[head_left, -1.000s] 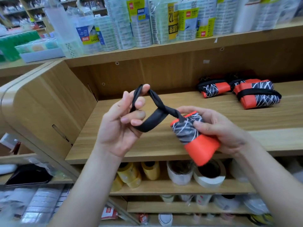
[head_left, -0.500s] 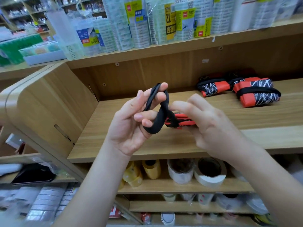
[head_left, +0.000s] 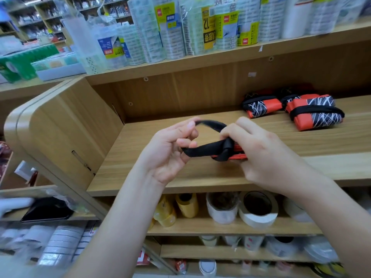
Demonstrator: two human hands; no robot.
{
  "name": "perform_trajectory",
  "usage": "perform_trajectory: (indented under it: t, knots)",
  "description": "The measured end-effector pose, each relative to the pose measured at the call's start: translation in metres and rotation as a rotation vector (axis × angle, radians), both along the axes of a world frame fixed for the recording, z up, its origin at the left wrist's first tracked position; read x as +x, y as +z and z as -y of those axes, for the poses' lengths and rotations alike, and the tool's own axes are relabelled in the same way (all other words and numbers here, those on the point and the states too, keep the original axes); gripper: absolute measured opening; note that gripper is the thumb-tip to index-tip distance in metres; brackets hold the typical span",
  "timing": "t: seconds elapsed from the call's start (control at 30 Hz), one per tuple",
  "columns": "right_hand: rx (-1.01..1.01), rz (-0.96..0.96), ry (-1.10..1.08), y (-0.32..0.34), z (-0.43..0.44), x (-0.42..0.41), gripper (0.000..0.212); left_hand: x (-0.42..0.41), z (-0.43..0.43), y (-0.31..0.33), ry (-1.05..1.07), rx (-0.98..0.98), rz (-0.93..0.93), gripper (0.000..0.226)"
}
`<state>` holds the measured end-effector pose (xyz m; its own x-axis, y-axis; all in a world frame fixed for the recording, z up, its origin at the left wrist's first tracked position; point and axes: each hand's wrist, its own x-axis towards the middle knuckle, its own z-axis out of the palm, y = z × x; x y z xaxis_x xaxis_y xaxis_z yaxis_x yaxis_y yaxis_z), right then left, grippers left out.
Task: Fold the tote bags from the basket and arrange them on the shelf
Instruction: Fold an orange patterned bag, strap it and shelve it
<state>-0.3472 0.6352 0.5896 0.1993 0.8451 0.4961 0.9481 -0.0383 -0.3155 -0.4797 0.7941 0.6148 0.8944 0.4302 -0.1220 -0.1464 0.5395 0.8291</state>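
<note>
Above the front of the light wooden shelf board (head_left: 124, 173), my left hand (head_left: 168, 155) pinches the black webbing handle loop (head_left: 202, 150) taut while my right hand (head_left: 263, 157) grips the folded orange fabric tote bag (head_left: 239, 156) (mostly hidden), evidently to band it shut.

Tote bag (head_left: 240, 156) (orange edge only) behind right hand (head_left: 267, 157)

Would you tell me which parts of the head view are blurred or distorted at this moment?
Head view: left hand, right hand, black strap and tote bag fairly sharp; tape rolls lower left smeared; wide-angle lens bows the shelf edges.
</note>
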Motion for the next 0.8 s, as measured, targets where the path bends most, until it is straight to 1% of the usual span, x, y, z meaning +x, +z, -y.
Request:
perform_trajectory:
  t: [0.07, 0.13, 0.17, 0.27, 0.33, 0.4, 0.47, 0.5, 0.53, 0.6, 0.63, 0.67, 0.7, 0.8]
  knots:
    - [0.057, -0.059, 0.000, 0.000, 0.003, 0.004, 0.058, 0.001, 0.003, -0.004, 0.117, -0.040, -0.048, 0.034]
    - [0.104, -0.113, 0.022, 0.000, 0.003, 0.007, 0.058, 0.003, 0.007, -0.009, 0.171, 0.005, -0.091, 0.019]
    - [0.129, -0.173, 0.035, 0.001, 0.003, 0.006, 0.056, 0.003, 0.010, -0.010, 0.189, 0.058, -0.113, 0.016]
    - [0.193, -0.422, 0.063, 0.005, 0.004, 0.005, 0.047, 0.002, 0.015, -0.015, 0.174, 0.314, -0.147, 0.037]
    - [0.198, -0.567, 0.071, 0.005, 0.004, 0.006, 0.047, 0.001, 0.014, -0.018, 0.152, 0.503, -0.150, 0.035]
    - [0.213, -0.766, 0.112, 0.004, 0.001, 0.009, 0.047, -0.002, 0.012, -0.021, 0.071, 0.645, -0.121, 0.024]
    - [0.243, -1.052, 0.206, 0.002, 0.000, 0.014, 0.044, -0.006, 0.010, -0.023, 0.014, 0.783, -0.072, 0.026]
    - [0.237, -1.189, 0.262, 0.000, -0.001, 0.018, 0.043, -0.006, 0.010, -0.023, 0.036, 0.856, -0.053, 0.026]
    - [0.204, -1.282, 0.302, -0.003, -0.002, 0.021, 0.045, -0.005, 0.009, -0.023, 0.081, 0.890, -0.024, 0.023]
    - [0.111, -1.335, 0.323, -0.009, -0.006, 0.024, 0.052, -0.003, 0.009, -0.019, 0.096, 0.841, 0.086, 0.015]
    - [0.093, -1.347, 0.318, -0.011, -0.008, 0.025, 0.050, -0.001, 0.009, -0.017, 0.063, 0.810, 0.130, 0.016]
    - [0.100, -1.374, 0.323, -0.012, -0.010, 0.024, 0.047, 0.001, 0.010, -0.015, 0.019, 0.795, 0.151, 0.017]
    - [0.126, -1.414, 0.342, -0.013, -0.011, 0.025, 0.049, 0.002, 0.010, -0.014, -0.026, 0.804, 0.159, 0.020]
    - [0.228, -1.519, 0.395, -0.015, -0.011, 0.024, 0.063, -0.001, 0.013, -0.013, -0.174, 0.911, 0.147, 0.036]
